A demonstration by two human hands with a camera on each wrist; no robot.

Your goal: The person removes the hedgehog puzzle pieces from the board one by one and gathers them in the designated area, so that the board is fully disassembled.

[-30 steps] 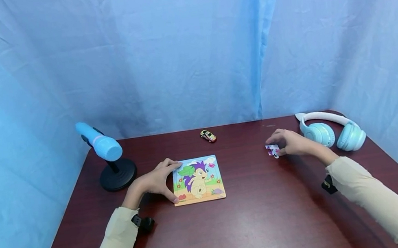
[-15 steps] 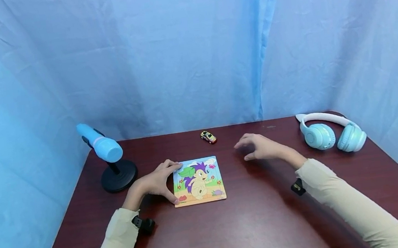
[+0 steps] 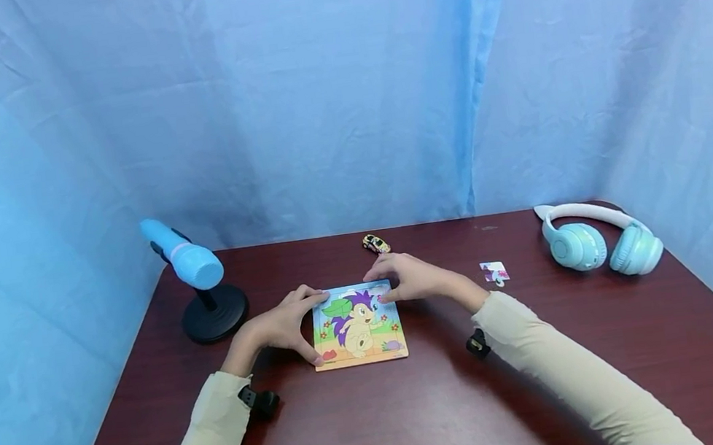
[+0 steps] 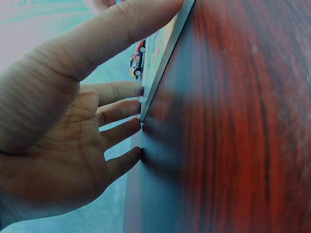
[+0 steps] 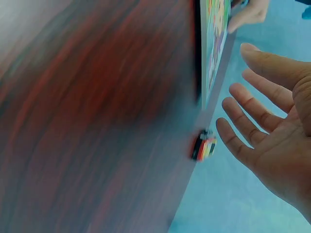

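Hedgehog puzzle (image 3: 357,332) flat on the table (image 3: 430,405); your left hand (image 3: 279,328) is spread wide at its left edge, thumb and fingers touching near the corners, while your right hand (image 3: 413,276), fingers parted and empty, hangs over the upper right corner. With contact seen only at the left edge, a sideways push from your right fingers could swivel the board, and a fingertip catching a seam could lift a tile. Overreaching could knock the toy car (image 3: 375,244); the loose puzzle pieces (image 3: 494,272) lie unheld, well to the right
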